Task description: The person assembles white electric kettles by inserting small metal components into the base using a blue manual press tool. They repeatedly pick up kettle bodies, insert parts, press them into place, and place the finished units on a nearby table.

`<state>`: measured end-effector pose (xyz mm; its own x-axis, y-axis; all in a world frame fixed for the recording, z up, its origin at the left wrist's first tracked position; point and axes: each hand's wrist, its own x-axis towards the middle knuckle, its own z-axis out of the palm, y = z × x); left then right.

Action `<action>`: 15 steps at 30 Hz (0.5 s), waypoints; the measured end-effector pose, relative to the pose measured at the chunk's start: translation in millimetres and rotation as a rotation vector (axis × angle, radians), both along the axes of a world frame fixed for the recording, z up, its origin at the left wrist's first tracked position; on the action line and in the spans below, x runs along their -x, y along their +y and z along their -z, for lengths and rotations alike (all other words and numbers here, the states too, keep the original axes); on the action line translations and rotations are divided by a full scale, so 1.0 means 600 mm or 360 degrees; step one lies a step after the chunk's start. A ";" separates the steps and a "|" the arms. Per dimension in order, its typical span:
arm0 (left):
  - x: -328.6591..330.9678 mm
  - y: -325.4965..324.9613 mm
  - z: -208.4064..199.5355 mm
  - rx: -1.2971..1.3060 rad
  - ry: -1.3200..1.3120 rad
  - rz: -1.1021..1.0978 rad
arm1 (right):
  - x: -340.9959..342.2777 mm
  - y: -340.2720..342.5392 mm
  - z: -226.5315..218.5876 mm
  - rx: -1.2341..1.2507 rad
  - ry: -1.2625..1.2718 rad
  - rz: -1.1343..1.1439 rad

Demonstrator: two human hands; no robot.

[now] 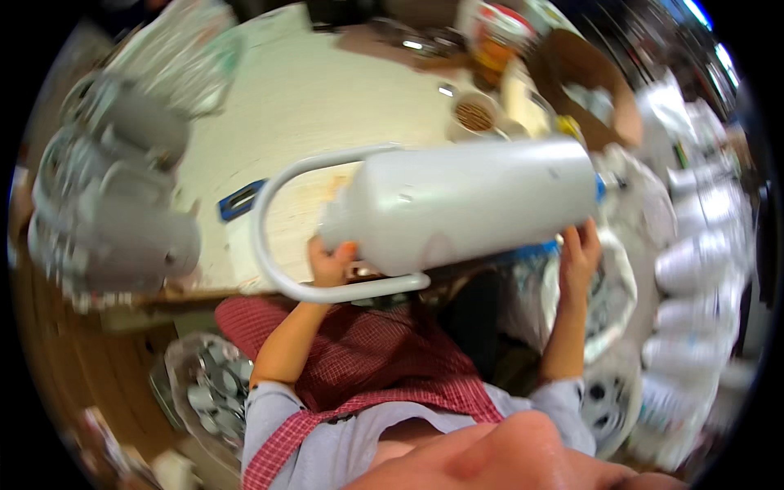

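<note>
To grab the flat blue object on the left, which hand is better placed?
Probably your left hand: it is at the left end of the grey container, nearer the blue object, while your right hand is at the opposite end. Both hands are on the container.

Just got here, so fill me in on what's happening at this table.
A person is holding a large grey vessel on its side at the near edge of the table. The left hand is at its narrower end, inside the curve of a grey handle; the right hand is at the wide end. More grey vessels stand together at the left, and a small blue item lies beyond the handle.
</note>
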<state>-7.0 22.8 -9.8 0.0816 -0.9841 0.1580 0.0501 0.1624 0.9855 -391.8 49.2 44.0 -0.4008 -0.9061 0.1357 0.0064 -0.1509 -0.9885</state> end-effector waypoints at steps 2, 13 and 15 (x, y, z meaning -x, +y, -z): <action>-0.054 0.010 0.077 -0.0109 0.0028 -0.0167 | 0.005 0.010 -0.007 -0.0216 0.0170 0.0074; -0.071 -0.023 0.021 0.0032 0.0168 0.0032 | 0.344 0.175 0.235 -0.0895 0.1604 0.0888; -0.046 -0.027 0.012 0.0031 0.0250 0.0121 | 0.433 0.211 0.318 -0.1539 0.1991 0.1131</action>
<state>20.4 6.8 -17.1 0.0325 -0.9852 0.1682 0.2158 0.1712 0.9613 -651.6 176.0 -146.5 -0.8098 -0.5482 0.2091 -0.5716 0.8175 -0.0701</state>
